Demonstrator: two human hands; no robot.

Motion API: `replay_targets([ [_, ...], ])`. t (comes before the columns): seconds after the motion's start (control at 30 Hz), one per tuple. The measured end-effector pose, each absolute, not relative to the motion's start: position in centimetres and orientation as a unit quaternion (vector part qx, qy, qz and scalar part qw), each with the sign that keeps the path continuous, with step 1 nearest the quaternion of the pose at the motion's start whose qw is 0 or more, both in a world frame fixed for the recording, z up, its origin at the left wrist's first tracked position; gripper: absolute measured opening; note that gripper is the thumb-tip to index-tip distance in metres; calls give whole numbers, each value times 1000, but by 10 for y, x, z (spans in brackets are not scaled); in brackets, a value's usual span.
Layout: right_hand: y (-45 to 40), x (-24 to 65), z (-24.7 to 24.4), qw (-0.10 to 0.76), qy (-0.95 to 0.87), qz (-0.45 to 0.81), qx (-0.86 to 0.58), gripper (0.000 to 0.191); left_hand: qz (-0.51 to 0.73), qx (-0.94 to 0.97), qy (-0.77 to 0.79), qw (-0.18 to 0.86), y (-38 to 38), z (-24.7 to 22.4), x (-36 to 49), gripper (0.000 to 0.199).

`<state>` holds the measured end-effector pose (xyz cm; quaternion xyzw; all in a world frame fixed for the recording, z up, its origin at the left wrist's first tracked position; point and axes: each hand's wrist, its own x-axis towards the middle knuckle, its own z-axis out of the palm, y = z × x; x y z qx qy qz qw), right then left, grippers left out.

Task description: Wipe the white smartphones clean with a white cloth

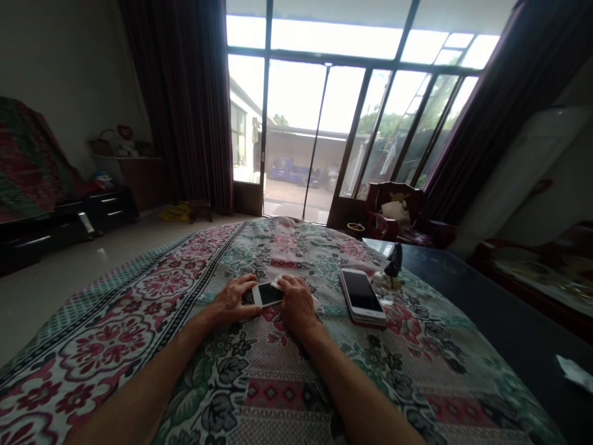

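Note:
A small white smartphone (267, 295) with a dark screen lies sideways on the patterned cloth (278, 346). My left hand (234, 300) grips its left end, with the thumb along the near edge and the fingers at the far edge. Over the phone's right end is my right hand (297, 304), its fingers closed on a small white wad (277, 282) that presses on the screen; whether it is tissue or cloth I cannot tell. To the right, a larger white smartphone (361, 290) rests on a reddish flat item. Beside it stands a clear container with a black top (393, 262).
A dark glossy table (435, 272) adjoins the cloth on the right, with a crumpled white piece (574, 371) on it. Beyond are a carved wooden chair (393, 207), glass doors (306, 142) and dark curtains (180, 105). A black low cabinet (109, 207) stands left.

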<state>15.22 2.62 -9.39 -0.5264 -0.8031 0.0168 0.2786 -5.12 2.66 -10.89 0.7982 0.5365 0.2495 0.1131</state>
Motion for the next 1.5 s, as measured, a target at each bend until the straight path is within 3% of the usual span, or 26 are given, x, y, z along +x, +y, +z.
replay_targets([
  [0.4, 15, 127, -94, 262, -880, 50, -394, 30, 274, 799, 522, 118, 31, -114, -53, 47],
  [0.77, 37, 167, -95, 255, -775, -18, -579, 32, 250, 799, 534, 120, 28, -109, -52, 58],
  [1.23, 0, 137, -92, 235, -874, 25, -425, 20, 263, 806, 517, 117, 33, -118, -55, 55],
  [1.5, 25, 162, -92, 232, -793, -14, -563, 31, 251, 806, 523, 119, 28, -110, -54, 58],
])
